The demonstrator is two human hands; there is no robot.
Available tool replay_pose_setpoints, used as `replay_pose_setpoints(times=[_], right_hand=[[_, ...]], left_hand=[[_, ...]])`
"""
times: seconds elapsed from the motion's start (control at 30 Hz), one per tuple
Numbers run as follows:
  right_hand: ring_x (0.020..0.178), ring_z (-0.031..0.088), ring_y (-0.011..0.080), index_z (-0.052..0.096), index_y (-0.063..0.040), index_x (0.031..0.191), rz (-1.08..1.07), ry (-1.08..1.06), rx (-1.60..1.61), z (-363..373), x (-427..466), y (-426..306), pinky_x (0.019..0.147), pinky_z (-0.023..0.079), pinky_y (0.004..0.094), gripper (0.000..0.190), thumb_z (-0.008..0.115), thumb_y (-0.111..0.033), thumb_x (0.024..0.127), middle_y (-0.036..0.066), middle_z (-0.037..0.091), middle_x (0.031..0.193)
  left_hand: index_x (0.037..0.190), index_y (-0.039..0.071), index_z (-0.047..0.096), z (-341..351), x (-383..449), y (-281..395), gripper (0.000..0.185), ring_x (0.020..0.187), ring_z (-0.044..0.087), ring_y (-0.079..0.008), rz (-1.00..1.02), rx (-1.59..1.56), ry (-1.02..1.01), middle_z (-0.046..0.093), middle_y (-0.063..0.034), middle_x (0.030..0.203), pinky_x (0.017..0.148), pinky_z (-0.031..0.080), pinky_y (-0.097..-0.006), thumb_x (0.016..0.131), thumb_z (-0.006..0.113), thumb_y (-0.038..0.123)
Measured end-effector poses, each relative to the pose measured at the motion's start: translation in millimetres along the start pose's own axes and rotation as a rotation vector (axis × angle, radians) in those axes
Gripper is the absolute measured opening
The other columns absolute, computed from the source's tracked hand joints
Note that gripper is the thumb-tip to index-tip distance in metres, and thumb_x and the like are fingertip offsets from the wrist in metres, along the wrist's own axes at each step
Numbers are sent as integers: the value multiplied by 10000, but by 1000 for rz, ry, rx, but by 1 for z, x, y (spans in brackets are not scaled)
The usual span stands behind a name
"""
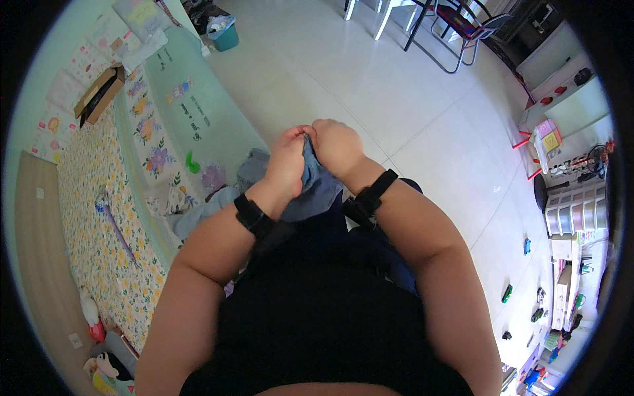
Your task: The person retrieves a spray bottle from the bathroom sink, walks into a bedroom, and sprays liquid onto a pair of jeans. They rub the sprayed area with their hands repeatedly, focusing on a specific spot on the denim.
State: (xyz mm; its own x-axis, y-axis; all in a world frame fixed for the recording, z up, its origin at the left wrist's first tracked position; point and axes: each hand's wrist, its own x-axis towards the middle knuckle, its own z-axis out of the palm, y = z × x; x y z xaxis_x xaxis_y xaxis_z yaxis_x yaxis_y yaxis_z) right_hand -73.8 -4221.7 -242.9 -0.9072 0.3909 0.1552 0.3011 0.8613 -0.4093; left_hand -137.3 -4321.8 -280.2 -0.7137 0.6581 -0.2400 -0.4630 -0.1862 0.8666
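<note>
Blue denim-like fabric (309, 200) hangs from my two hands, which meet near the middle of the view. My left hand (288, 161) grips its upper edge, thumb side facing my other hand. Curled beside it, my right hand (338, 147) pinches the same edge. Both wrists wear black straps. Part of the fabric spreads over my lap, and its full shape is hidden. Lighter blue cloth (205, 212) lies to the left on the bed's edge, next to a clear purplish plastic item (213, 177) and a green toy-like object (191, 163).
A bed with a floral sheet (89, 163) fills the left side, bearing an open cardboard box (101, 94) and a purple stick (119, 230). A teal bin (226, 39) stands beyond it. A folding chair (458, 34), a small stool (545, 141) and scattered toy cars (506, 293) are on the right.
</note>
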Motion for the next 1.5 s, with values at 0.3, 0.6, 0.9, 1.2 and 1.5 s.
replay_pose_setpoints(times=[0.3, 0.6, 0.9, 1.2, 1.5], right_hand=[[844, 650, 346, 668, -63, 887, -199, 42, 20, 3, -4, 3, 738, 522, 444, 254, 511, -262, 903, 171, 670, 906], [735, 563, 164, 646, -17, 961, 179, -246, 925, -5, 2, 51, 672, 468, 313, 376, 593, -389, 938, 66, 630, 817], [691, 600, 209, 643, -31, 916, -15, -62, 675, -7, -14, 22, 639, 476, 353, 351, 575, -375, 929, 75, 640, 767], [715, 635, 354, 653, -58, 733, -228, 162, 40, -8, -8, -8, 652, 495, 465, 322, 527, -308, 892, 154, 651, 730], [736, 620, 365, 623, -59, 764, -170, 110, 28, -1, -7, 1, 662, 483, 476, 273, 515, -271, 898, 153, 642, 751]], left_hand=[[1162, 58, 542, 8, -5, 5, 240, 1074, 550, -190, -1, -22, 107, 578, -57, 1183, 957, 436, -351, 945, 467, 126], [1249, 67, 542, -1, -13, 21, 278, 969, 516, -136, 133, 92, 43, 553, -40, 1067, 880, 437, -274, 1007, 459, 177], [1191, 60, 555, 7, -8, 15, 248, 1028, 497, -115, 143, 104, 107, 576, -30, 1034, 905, 411, -271, 995, 506, 202], [1152, 75, 514, 7, -7, 1, 210, 1026, 550, -173, -26, -97, 120, 590, -55, 1081, 936, 437, -332, 964, 503, 168], [1235, 49, 455, 12, -8, 4, 294, 1024, 523, -195, 20, 52, 161, 566, -87, 1111, 904, 445, -341, 950, 474, 114]])
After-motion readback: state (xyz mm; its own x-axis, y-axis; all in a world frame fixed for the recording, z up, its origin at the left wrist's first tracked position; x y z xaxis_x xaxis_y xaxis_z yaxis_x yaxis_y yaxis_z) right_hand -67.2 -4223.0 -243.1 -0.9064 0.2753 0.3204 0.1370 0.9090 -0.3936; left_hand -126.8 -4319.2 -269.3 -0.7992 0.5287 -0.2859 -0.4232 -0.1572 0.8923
